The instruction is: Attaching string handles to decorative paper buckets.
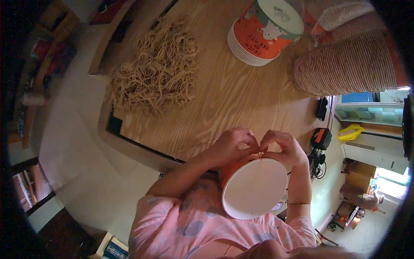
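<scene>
An orange paper bucket (254,189) is tilted against my chest, its round white end facing up. At the far edge of that end, both my hands meet over a short bit of tan twine (260,154). My left hand (236,143) pinches it between thumb and forefinger from the left. Opposite it, my right hand (282,146) pinches the same twine, fingers curled. Most of the bucket's orange side is hidden behind my left hand and the white end. A loose heap of tan twine pieces (157,69) lies on the table beyond my left arm.
On the wood-grain table (215,90) stands a stack of orange and green printed paper buckets (258,41). Long ridged stacks (345,64) with orange ends lie at the far right. Black adapters and cables (320,144) sit by the right edge. A yellow bag (350,132) is beyond.
</scene>
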Demonstrator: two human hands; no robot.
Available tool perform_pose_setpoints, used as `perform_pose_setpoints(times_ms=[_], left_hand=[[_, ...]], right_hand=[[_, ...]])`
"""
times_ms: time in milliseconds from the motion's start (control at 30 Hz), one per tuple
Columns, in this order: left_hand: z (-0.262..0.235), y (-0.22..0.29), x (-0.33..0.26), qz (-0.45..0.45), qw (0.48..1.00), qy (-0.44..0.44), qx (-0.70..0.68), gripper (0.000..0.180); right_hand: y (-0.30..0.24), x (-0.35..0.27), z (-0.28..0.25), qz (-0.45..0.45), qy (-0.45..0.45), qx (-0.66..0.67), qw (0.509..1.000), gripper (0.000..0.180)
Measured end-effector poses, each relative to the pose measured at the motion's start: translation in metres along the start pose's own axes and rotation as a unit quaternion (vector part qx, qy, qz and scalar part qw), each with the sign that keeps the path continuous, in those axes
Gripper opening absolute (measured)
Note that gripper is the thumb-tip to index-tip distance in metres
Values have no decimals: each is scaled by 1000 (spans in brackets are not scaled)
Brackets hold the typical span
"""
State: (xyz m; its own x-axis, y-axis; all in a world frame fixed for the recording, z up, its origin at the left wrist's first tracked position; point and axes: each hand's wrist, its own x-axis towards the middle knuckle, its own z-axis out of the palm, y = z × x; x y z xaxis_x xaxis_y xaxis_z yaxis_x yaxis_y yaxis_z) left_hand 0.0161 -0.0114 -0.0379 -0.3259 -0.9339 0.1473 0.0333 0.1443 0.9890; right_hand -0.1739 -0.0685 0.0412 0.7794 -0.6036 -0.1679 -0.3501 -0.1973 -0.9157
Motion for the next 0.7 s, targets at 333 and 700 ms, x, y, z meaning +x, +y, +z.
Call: perform_pose_setpoints(times_ms=[333, 700], left_hand=[[1, 2, 0, 3, 1000, -15, -1, 13], [-27, -13, -22, 3, 996, 62, 70, 14]], right_hand=[[13, 2, -1, -47, -43, -26, 998, 12], [8, -15, -13, 70, 67, -79, 992, 9]])
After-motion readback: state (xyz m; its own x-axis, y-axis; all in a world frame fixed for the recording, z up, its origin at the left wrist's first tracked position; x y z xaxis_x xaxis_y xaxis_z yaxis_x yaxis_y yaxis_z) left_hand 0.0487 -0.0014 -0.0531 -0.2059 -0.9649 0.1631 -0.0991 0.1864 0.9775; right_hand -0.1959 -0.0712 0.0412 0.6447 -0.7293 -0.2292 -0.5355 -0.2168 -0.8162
